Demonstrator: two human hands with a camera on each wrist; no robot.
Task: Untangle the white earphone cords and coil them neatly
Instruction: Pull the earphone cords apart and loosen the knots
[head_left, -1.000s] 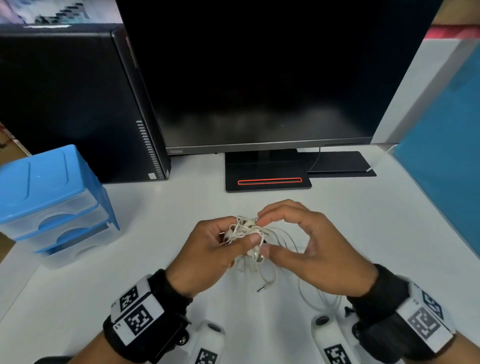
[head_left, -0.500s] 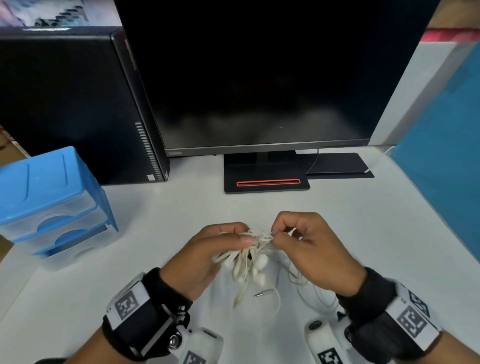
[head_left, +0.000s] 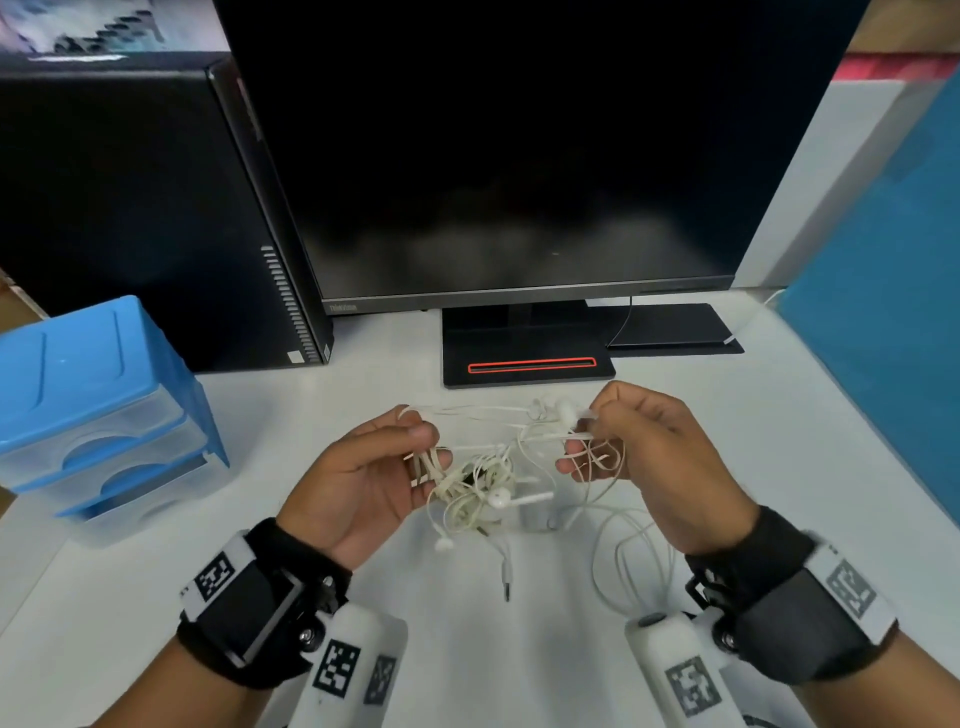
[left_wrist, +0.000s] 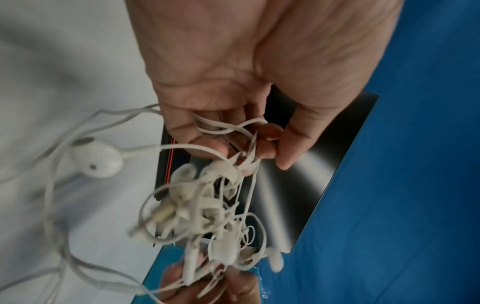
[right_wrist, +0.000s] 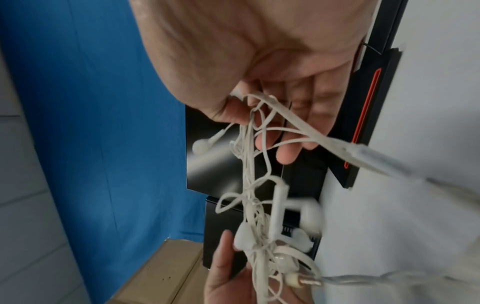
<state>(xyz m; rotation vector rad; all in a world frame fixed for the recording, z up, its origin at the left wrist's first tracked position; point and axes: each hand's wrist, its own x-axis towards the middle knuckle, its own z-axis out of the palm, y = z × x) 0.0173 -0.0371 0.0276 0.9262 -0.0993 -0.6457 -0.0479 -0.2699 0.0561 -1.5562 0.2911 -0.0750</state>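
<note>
A knot of white earphone cords (head_left: 480, 486) hangs between my two hands above the white desk (head_left: 467, 649). My left hand (head_left: 421, 457) pinches a bunch of strands, with the thumb pressed to the fingers in the left wrist view (left_wrist: 262, 144). My right hand (head_left: 587, 441) pinches other strands and an earbud (head_left: 565, 410) a little higher. A thin strand (head_left: 467, 409) stretches between the hands. One earbud (head_left: 500, 500) and a jack plug (head_left: 507, 584) dangle below. Loose loops (head_left: 628, 561) trail onto the desk under the right wrist. The tangle (right_wrist: 262, 226) looks blurred in the right wrist view.
A black monitor (head_left: 519, 156) on its stand (head_left: 527, 358) is close behind the hands. A black computer tower (head_left: 145, 218) stands at the back left, a blue plastic drawer unit (head_left: 98, 410) at the left, and a blue partition (head_left: 883, 322) at the right.
My hands have drawn apart, left going left and right going right and up. The bunched knot has stretched out between them, and the jack plug and an earbud hang lower.
</note>
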